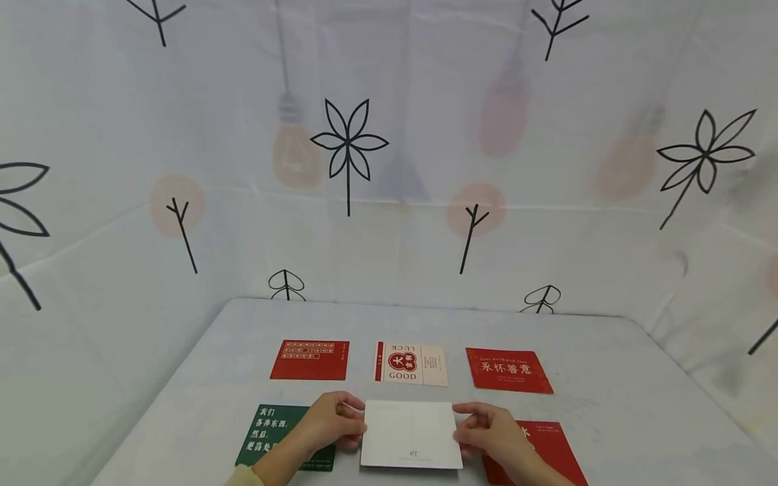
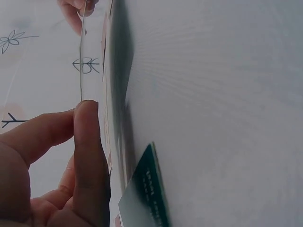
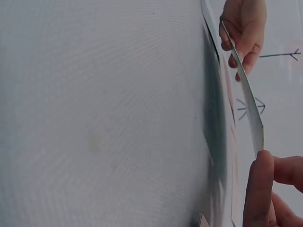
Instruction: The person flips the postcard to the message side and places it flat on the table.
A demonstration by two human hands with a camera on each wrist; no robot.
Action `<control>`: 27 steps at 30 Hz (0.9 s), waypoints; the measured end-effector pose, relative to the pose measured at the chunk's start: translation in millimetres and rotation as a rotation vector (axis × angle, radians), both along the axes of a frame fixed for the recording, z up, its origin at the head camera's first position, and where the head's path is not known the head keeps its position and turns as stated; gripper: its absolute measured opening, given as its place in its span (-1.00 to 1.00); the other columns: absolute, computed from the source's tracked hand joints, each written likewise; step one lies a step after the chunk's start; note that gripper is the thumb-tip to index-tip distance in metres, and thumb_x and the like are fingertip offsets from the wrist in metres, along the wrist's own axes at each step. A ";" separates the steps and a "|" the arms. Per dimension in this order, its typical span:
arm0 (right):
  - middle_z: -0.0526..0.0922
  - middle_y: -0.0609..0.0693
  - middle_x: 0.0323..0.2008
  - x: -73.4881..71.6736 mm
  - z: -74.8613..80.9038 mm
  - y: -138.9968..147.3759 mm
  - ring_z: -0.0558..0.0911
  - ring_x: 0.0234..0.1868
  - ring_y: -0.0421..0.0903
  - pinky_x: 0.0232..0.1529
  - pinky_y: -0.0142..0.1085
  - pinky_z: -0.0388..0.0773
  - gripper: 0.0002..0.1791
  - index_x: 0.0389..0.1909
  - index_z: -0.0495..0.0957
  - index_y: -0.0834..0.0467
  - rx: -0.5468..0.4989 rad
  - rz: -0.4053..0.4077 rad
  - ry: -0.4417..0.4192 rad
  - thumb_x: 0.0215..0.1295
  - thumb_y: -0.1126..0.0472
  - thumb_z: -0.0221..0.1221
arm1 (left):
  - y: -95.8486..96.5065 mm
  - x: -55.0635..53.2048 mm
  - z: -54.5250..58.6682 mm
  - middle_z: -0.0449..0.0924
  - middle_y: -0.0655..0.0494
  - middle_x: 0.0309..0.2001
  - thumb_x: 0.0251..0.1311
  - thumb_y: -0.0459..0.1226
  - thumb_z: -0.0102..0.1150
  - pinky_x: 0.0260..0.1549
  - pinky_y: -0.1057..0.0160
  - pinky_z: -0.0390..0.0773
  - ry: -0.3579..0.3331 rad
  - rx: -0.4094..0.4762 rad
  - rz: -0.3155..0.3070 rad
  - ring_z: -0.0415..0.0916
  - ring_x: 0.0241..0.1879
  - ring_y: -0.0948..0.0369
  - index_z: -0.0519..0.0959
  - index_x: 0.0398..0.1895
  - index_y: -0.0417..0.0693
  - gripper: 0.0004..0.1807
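Observation:
A white card (image 1: 408, 428) with a small dark mark near its lower edge is raised above the table between my two hands. My left hand (image 1: 331, 422) pinches its left edge between thumb and finger. At the opposite edge, my right hand (image 1: 494, 432) pinches it the same way. Both wrist views show the card (image 2: 81, 66) nearly edge-on, apart from the tabletop. Under my left wrist lies a green card (image 1: 264, 439) with white writing, partly covered by the hand. A red card (image 1: 556, 449) is partly hidden behind my right hand and forearm.
Farther back on the pale table (image 1: 608, 378) lie a red card with small printed squares (image 1: 311, 368), a cream card with a red emblem (image 1: 431, 351) and a red card with pale writing (image 1: 510, 381). A patterned white curtain (image 1: 395, 256) hangs behind.

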State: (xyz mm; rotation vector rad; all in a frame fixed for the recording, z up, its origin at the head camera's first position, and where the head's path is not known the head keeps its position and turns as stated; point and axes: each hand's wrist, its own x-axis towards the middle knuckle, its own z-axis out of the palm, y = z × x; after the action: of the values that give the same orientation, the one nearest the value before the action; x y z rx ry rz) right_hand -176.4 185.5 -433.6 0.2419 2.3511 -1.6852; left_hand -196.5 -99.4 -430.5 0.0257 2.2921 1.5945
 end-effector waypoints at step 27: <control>0.56 0.07 -0.45 2.8 -4.1 -6.9 0.58 -0.52 -0.10 -0.36 -0.33 0.61 -0.47 0.04 0.44 0.41 0.070 0.044 -0.092 0.07 0.25 0.29 | -1.6 2.1 -1.9 0.49 -0.07 -0.45 -0.01 -0.40 0.33 -0.56 0.29 0.61 -0.085 -0.054 -0.082 0.57 -0.59 0.18 0.44 -0.15 -0.21 -0.65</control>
State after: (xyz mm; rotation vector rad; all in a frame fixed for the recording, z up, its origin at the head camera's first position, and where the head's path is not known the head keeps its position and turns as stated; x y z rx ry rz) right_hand -173.6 178.6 -437.7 0.2727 2.3330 -1.5402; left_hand -194.4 -101.0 -432.4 0.0365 2.2384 1.4647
